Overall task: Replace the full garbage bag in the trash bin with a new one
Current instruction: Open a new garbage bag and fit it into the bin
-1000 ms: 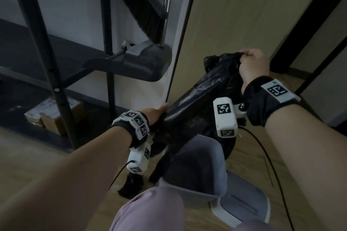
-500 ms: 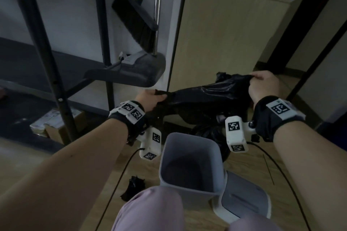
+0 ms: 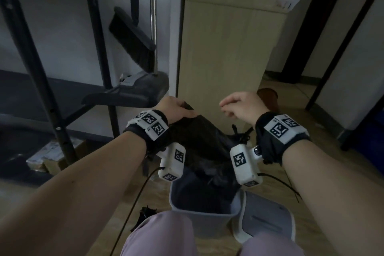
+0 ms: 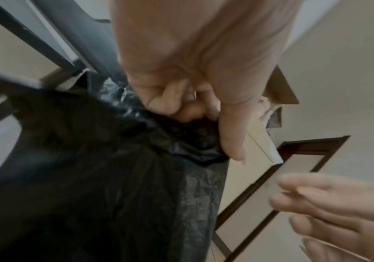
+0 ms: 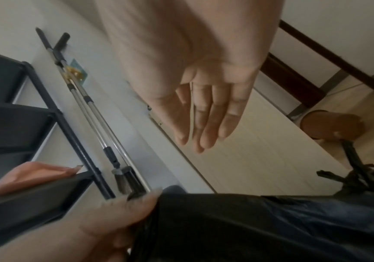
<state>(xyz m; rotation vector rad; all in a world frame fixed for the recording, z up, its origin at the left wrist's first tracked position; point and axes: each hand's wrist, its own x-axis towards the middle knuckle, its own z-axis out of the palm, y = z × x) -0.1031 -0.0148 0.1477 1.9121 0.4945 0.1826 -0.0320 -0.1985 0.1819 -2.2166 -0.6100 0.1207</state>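
My left hand (image 3: 182, 109) grips the top edge of a black garbage bag (image 3: 197, 141), fingers curled round the gathered plastic (image 4: 188, 140). The bag hangs from that hand, and its lower part drops into the grey trash bin (image 3: 207, 226) on the floor between my knees. My right hand (image 3: 230, 108) hovers just right of the bag with straight fingers (image 5: 204, 115) and holds nothing. Behind the bin I see the knotted top of another black bag (image 5: 361, 179), tied shut.
The bin's grey lid (image 3: 268, 220) lies on the floor to the right. A broom (image 3: 133, 33) and dustpan (image 3: 133, 93) hang by a black metal shelf (image 3: 35, 68) at left. A wooden cabinet (image 3: 224, 48) stands straight ahead. A small black bundle (image 3: 145, 214) lies left of the bin.
My right hand has let go of the bag and opened. The bag, earlier stretched between both hands, now hangs from the left hand alone into the bin. The hands have drawn closer together.
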